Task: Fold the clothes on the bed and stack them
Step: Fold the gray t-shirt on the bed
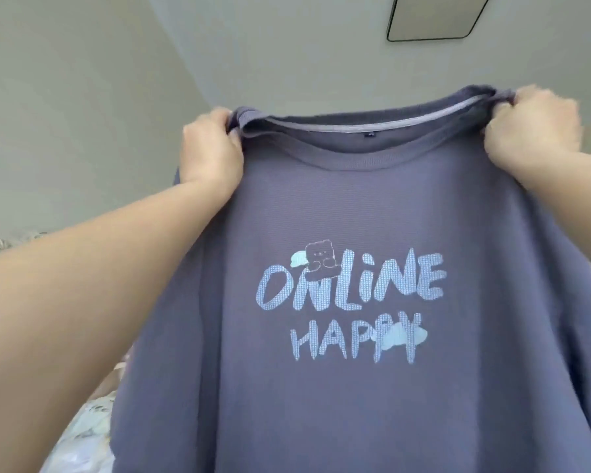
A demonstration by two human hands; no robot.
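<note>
- Head view: a slate-blue T-shirt (348, 387) is being held up in the air in front of the camera, printed front facing the wearer, with the body of the garment hanging freely downward out of the lower edge of the frame.
- The left hand (212, 150) is being kept curled tightly round the fabric at the left end of the neckline, at the shoulder seam; the right hand (539, 131) is being closed in the same way on the right end, fingers bunched over the cloth.
- The collar (355, 131) is being pulled taut between the two hands, presumably so that the shirt is being let hang straight and its creases are being shaken out before it is being laid down for folding.
- The shirt is being held clear of the bed (82, 435), a strip of whose pale patterned cover is being shown at the lower left, beside the left forearm. No folded stack is being shown.
- On the chest, light-blue lettering is being read as "ONLINE" above "HAPPY", with a small bear outline and cloud shapes worked into the words.
- A small dark tag (370, 134) inside the back of the neck is being shown, but its writing is too small to be read.
- Behind, a plain pale wall and a dark-framed rounded panel (434, 18) at the top are being seen.
</note>
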